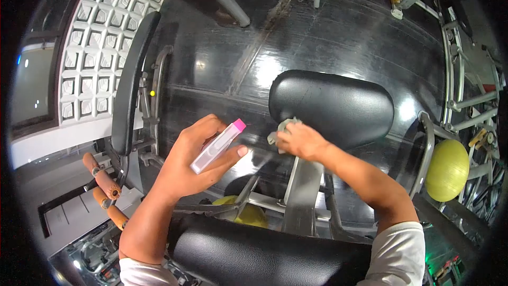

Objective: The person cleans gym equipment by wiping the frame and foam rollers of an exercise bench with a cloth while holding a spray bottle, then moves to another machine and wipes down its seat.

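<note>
Bottle (pixel 217 146), clear with pink cap, slants in left hand (pixel 198 159).

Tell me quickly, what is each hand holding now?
Left hand: closed on a clear bottle with pink cap.
Right hand: closed on a grey cloth.

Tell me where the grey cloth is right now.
In the head view, the grey cloth is bunched in the right hand, pressed against the left edge of the black padded seat.
</note>
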A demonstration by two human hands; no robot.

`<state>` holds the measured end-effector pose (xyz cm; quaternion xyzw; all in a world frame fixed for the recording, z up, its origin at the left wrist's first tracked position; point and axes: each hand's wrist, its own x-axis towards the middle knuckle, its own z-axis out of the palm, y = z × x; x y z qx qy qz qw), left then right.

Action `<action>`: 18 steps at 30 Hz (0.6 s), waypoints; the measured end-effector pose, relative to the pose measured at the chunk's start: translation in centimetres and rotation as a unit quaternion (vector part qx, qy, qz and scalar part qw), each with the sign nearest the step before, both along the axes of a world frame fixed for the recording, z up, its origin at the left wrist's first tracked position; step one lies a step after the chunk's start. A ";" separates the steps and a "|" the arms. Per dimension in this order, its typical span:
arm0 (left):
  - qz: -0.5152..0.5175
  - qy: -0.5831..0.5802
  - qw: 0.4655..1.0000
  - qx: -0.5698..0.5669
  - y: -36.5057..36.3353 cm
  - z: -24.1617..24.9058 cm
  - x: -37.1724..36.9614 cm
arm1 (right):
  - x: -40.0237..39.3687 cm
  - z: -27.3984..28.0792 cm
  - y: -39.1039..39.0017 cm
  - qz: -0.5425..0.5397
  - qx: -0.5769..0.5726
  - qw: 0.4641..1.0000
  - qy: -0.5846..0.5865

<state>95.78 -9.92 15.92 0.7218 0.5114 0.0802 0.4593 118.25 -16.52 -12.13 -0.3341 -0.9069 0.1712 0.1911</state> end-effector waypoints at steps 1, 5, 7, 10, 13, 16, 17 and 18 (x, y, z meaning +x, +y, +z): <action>-0.004 0.000 1.000 0.000 0.1 0.1 -0.1 | 0.5 1.3 1.8 -0.011 -0.007 1.000 -0.025; -0.007 -0.011 1.000 0.002 0.4 -0.2 -0.7 | 4.6 3.1 8.2 -0.254 0.035 0.966 -0.029; -0.003 -0.015 1.000 0.004 0.4 -0.2 -0.8 | 5.8 2.8 8.7 -0.320 0.056 0.944 -0.060; 0.001 -0.010 1.000 -0.006 0.4 -0.2 -0.4 | 5.4 2.9 5.6 -0.232 0.025 0.972 0.012; 0.007 0.002 1.000 -0.024 0.3 -0.4 -0.2 | 1.7 1.5 0.9 -0.037 -0.065 0.995 0.071; 0.015 0.003 0.999 -0.029 0.3 -0.5 -0.3 | -0.6 -0.2 -2.0 0.051 0.016 0.998 0.013; 0.018 0.003 0.999 -0.034 0.4 -0.5 -0.4 | -0.2 -0.9 -1.6 0.037 -0.008 0.999 -0.013; 0.025 0.001 0.999 -0.041 0.3 -0.5 -0.6 | 0.5 -0.1 -0.2 0.026 -0.034 0.998 -0.039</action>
